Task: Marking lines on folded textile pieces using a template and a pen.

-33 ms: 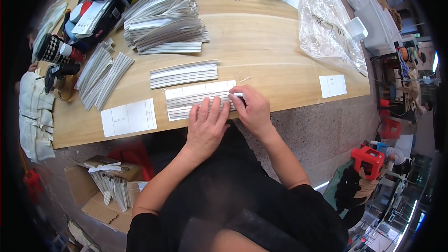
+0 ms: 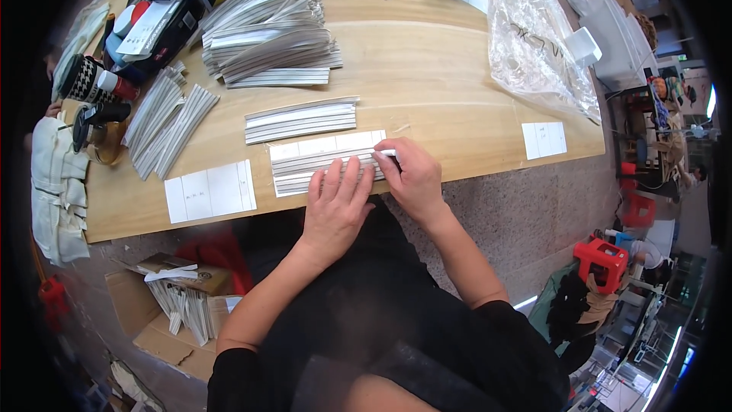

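On wooden table (image 2: pixel 435 61), left hand (image 2: pixel 339 202) splayed over strips (image 2: pixel 301 168), right hand (image 2: pixel 415 179) pinching white stick (image 2: pixel 388 153)

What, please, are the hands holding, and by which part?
The right hand pinches a pen-like stick near its left end; the left hand rests on the strips.

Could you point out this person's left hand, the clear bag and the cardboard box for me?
Left hand (image 2: pixel 338 204): head view, on the back of the hand.
Clear bag (image 2: pixel 528 65): head view, on its middle.
Cardboard box (image 2: pixel 131 305): head view, on its left flap.
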The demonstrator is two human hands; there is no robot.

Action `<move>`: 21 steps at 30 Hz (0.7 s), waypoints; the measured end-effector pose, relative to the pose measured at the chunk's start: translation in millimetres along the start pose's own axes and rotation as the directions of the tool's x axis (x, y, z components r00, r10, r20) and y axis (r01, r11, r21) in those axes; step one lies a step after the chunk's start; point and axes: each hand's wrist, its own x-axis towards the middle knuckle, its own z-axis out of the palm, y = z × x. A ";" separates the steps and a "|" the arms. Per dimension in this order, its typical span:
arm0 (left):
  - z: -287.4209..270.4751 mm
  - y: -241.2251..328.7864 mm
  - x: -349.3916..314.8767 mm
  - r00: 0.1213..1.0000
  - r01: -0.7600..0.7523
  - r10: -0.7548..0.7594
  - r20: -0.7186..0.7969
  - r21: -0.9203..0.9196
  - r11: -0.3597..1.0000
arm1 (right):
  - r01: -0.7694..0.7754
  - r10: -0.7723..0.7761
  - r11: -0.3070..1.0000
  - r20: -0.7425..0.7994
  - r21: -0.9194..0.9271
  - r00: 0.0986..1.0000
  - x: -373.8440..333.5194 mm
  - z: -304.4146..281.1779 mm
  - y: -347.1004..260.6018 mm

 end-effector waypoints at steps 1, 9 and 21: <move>-3.4 -1.5 -3.2 1.000 0.023 -0.023 0.018 0.010 1.000 | 0.051 -0.052 0.996 -0.015 -0.068 0.999 2.0 0.6 -1.2; -22.1 -36.0 -50.2 0.972 0.234 -0.234 -0.012 0.101 0.967 | 0.013 -0.014 0.995 -0.012 -0.099 1.000 6.7 -1.7 -5.1; -15.8 -36.1 -52.2 0.966 0.254 -0.250 -0.066 0.071 0.965 | 0.007 -0.033 0.981 0.130 0.192 0.991 7.7 24.0 -30.5</move>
